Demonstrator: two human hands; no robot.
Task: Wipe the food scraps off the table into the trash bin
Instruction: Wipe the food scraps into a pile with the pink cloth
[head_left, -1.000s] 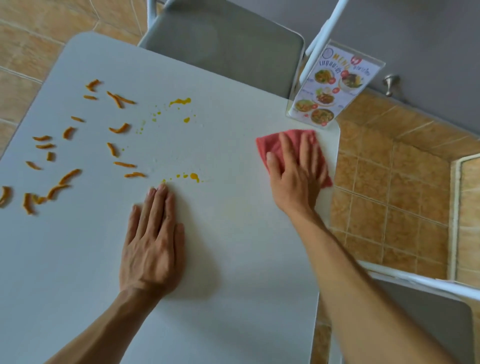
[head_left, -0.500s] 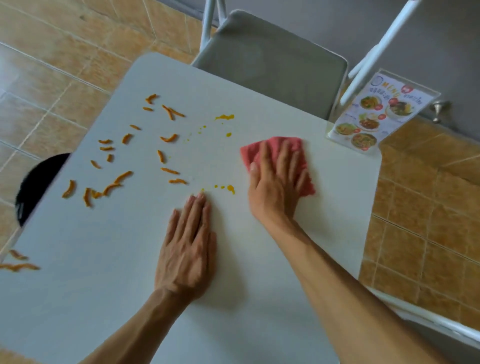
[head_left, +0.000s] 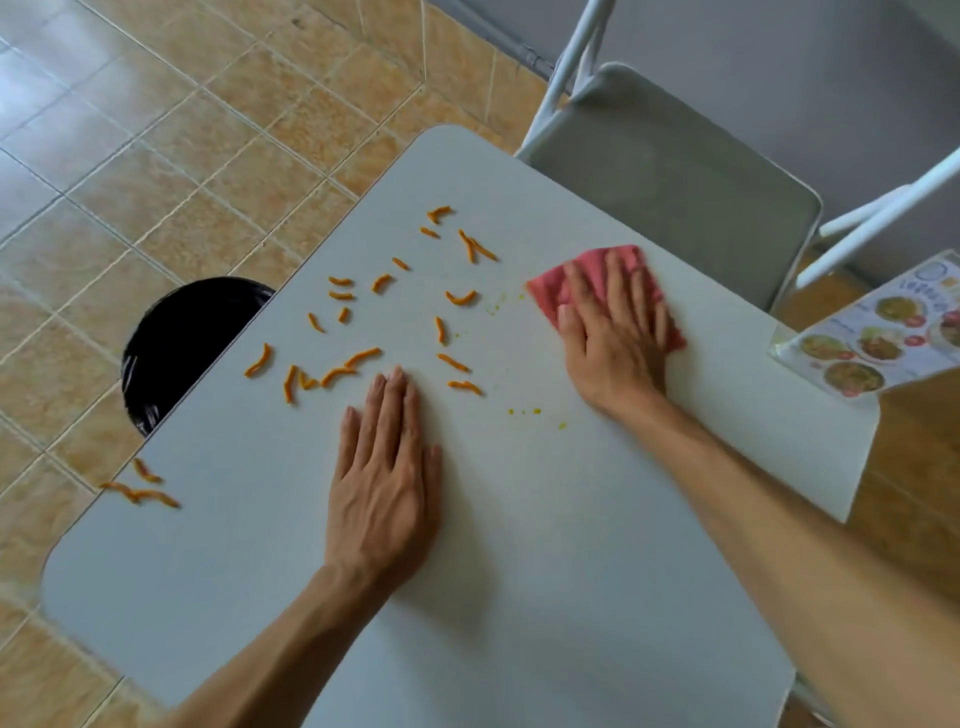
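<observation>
Right hand (head_left: 613, 338) pressing pink cloth (head_left: 597, 275) flat, fingers spread. Left hand (head_left: 384, 467) bracing on worktop (head_left: 545, 597), fingers together. Orange scraps (head_left: 363, 322) lying at 9 o'clock of cloth; bin (head_left: 176, 338) sitting beyond worktop edge, same direction. Advice: keeping palm pressure even, sweeping toward bin in overlapping passes.

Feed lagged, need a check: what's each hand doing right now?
Left hand: open, flat on the table, holding nothing.
Right hand: open, fingers spread, pressing the red cloth down.

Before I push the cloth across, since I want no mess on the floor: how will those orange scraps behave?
The orange scraps look small, thin and loose, so probably light and easily swept. Curved ones may scatter rather than slide. The trash bin sits only partly beyond the table edge, so some could miss.
</observation>
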